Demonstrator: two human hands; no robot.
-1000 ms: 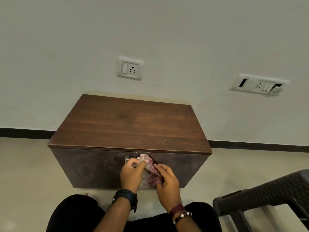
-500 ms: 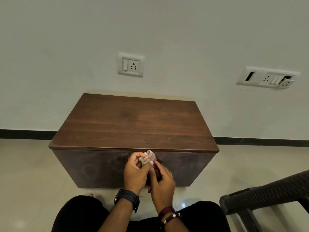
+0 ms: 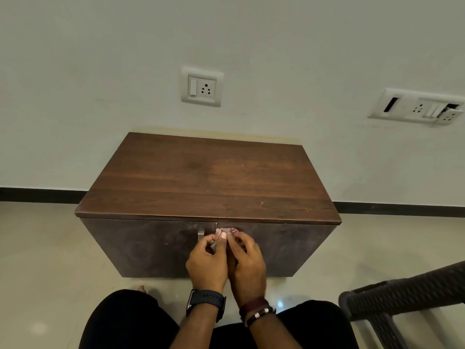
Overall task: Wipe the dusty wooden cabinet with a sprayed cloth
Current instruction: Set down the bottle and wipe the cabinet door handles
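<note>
**Cloth bunched small between both hands at the cabinet front**

The left hand and right hand are pressed together at lower centre of the frame, fingers curled inward, both pinching the cloth. A second ago the cloth hung loose between them as a red-and-white checked fold spread well down toward the wrists; half a second ago it was already gathered into a knot above the fingertips. Now only a small pale and reddish tuft shows above the knuckles, and the hands sit tighter against each other than before. The view has also shifted a little, so the hands lie slightly right of where they were.

Most of the cloth is hidden inside the two grips, so its pattern and how it is folded cannot be made out. Whether it is damp cannot be told. It is held just in front of the cabinet, near the top edge of the doors where they meet; whether it touches the wood is unclear. A metal handle shows just left of the left thumb, partly covered by that hand.

A dark watch circles the left wrist, and bracelets the right. The person's dark-clad legs are cut off by the bottom edge. At lower right a dark woven chair runs out of frame. On the wall, a socket plate sits above the cabinet and a wider one at upper right, its far end cropped.
</note>
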